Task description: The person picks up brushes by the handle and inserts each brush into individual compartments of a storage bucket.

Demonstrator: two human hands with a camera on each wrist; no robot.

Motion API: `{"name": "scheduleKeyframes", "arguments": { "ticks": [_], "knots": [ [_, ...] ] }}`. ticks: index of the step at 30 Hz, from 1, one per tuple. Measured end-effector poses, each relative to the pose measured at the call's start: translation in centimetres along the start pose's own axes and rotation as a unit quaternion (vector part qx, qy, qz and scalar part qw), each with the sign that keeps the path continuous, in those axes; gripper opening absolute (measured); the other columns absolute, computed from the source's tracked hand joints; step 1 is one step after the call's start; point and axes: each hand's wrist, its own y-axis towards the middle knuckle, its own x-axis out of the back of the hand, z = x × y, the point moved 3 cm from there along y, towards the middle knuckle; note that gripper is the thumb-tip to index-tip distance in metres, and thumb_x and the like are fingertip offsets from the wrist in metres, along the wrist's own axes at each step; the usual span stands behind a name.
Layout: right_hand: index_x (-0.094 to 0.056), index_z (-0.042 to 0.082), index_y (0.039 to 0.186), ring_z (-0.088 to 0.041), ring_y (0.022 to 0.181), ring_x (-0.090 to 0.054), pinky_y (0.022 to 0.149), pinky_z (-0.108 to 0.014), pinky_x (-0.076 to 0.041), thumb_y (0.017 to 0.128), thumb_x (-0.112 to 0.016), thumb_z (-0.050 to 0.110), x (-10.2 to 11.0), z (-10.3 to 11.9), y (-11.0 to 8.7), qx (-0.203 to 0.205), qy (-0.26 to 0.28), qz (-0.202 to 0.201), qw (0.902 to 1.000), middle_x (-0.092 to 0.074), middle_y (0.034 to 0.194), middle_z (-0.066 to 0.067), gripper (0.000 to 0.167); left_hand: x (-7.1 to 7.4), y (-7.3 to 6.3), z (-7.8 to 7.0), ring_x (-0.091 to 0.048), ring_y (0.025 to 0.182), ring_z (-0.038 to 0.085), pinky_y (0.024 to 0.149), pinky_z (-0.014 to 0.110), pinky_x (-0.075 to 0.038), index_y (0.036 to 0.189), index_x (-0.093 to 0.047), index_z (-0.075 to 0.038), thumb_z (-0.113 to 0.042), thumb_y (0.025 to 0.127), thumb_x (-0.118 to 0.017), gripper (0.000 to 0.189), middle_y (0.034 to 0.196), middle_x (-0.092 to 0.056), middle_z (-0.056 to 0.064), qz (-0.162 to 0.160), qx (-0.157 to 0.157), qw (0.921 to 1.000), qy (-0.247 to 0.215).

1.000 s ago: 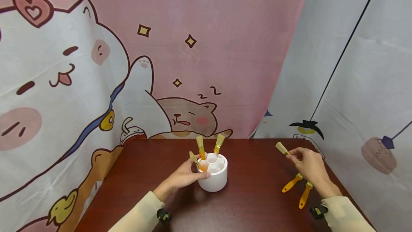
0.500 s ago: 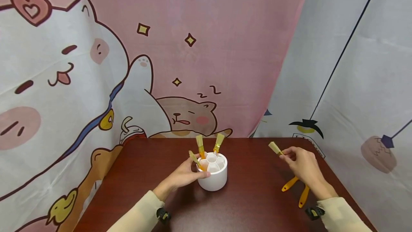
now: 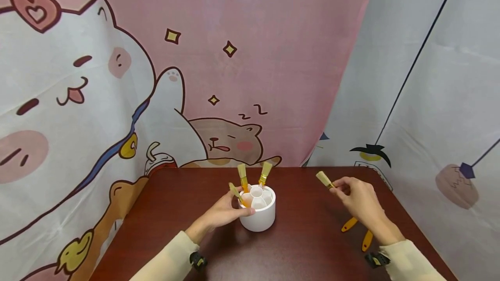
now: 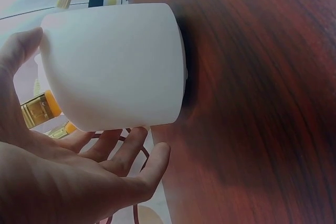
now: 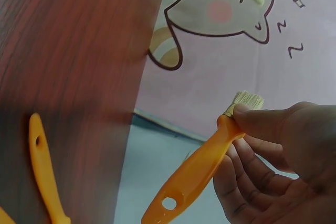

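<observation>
A round white divided brush holder stands on the table, and my left hand grips its left side. In the left wrist view the thumb is at the top rim of the holder and the fingers curve along its side. Three paintbrushes with yellow-orange handles stand bristles up in it: one back left, one back right, one leaning near the left hand. To the right, my right hand pinches another paintbrush near its ferrule, bristles up and orange handle hanging down.
Two more paintbrushes lie on the dark red wooden table below the right hand, their orange handles showing, one farther left and one nearer. A printed cartoon curtain hangs behind the table's back edge and along both sides.
My right hand has moved left with the pinched paintbrush, away from the brushes lying on the table. My left hand and the holder have stayed in place.
</observation>
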Motion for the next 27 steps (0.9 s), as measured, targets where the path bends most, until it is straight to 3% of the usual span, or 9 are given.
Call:
{"name": "scheduleKeyframes", "arguments": {
  "ticks": [9, 23, 27],
  "knots": [
    [-0.086, 0.012, 0.101, -0.001, 0.072, -0.062, 0.062, -0.026, -0.048, 0.096, -0.098, 0.015, 0.3, 2.1, 0.0, 0.039, 0.000, -0.036, 0.9986, -0.080, 0.086, 0.004, 0.013, 0.1, 0.0, 0.0, -0.068, 0.140, 0.032, 0.115, 0.057, -0.056, 0.171, -0.053, -0.010, -0.039, 0.096, -0.096, 0.091, 0.156, -0.071, 0.015, 0.000, 0.003, 1.0000, 0.004],
    [-0.086, 0.014, 0.106, -0.011, 0.077, -0.071, 0.065, -0.026, -0.052, 0.097, -0.097, 0.017, 0.6, 4.7, -0.2, 0.042, 0.017, -0.024, 0.9987, -0.083, 0.092, 0.004, 0.014, 0.1, 0.0, -0.1, -0.067, 0.143, 0.034, 0.118, 0.060, -0.055, 0.170, -0.054, -0.011, -0.039, 0.096, -0.096, 0.089, 0.158, -0.070, 0.016, 0.003, 0.000, 1.0000, 0.002],
    [-0.086, 0.016, 0.104, -0.007, 0.076, -0.070, 0.067, -0.027, -0.055, 0.097, -0.097, 0.017, 0.7, 5.7, -0.2, 0.061, 0.022, -0.032, 0.9974, -0.081, 0.089, 0.008, 0.013, 0.2, 0.0, 0.0, -0.067, 0.142, 0.032, 0.118, 0.058, -0.055, 0.170, -0.055, -0.012, -0.039, 0.095, -0.096, 0.089, 0.155, -0.071, 0.015, 0.003, 0.000, 1.0000, 0.002]
  ]
}}
